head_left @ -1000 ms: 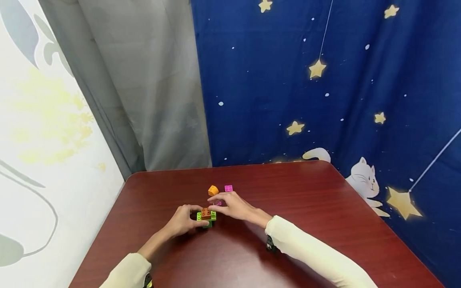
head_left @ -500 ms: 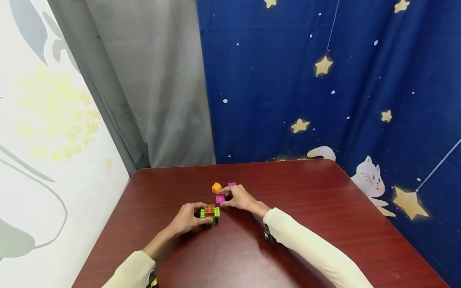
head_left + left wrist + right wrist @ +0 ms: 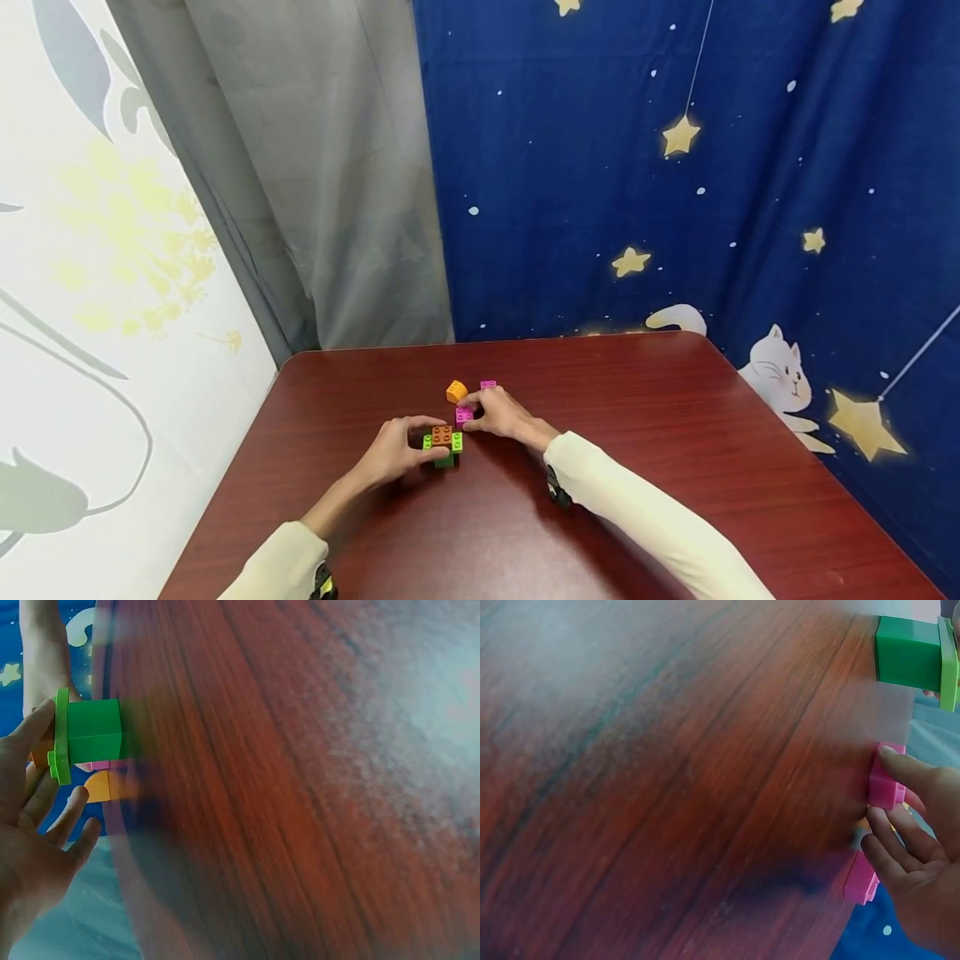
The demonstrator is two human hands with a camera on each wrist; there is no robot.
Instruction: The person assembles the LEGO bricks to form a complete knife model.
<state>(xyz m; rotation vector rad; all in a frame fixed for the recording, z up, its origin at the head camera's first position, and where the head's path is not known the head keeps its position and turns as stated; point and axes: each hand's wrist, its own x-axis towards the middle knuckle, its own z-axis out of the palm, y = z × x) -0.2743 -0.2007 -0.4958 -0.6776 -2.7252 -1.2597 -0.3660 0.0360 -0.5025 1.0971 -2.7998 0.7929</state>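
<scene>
Two hands low on worktop point(image 3: 675, 467). I see left hand point(image 3: 396, 451) gripping block stack point(image 3: 443, 445), prob. to steady it. Right hand point(image 3: 504, 414) pinches pink block point(image 3: 464, 415) just behind stack. Orange block point(image 3: 456, 391) and 2nd pink point(image 3: 488, 384) lie loose nearby.

far pink brick point(image 3: 488, 384) half behind the right hand point(image 3: 501, 413)

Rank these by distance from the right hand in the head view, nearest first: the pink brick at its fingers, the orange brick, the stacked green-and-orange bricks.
1. Pink brick: pinched at the fingers of the right hand.
2. Orange brick and the stacked bricks: too close to call. The orange one lies just beyond the fingers; the stack sits in front of them, held by the left hand.
</scene>
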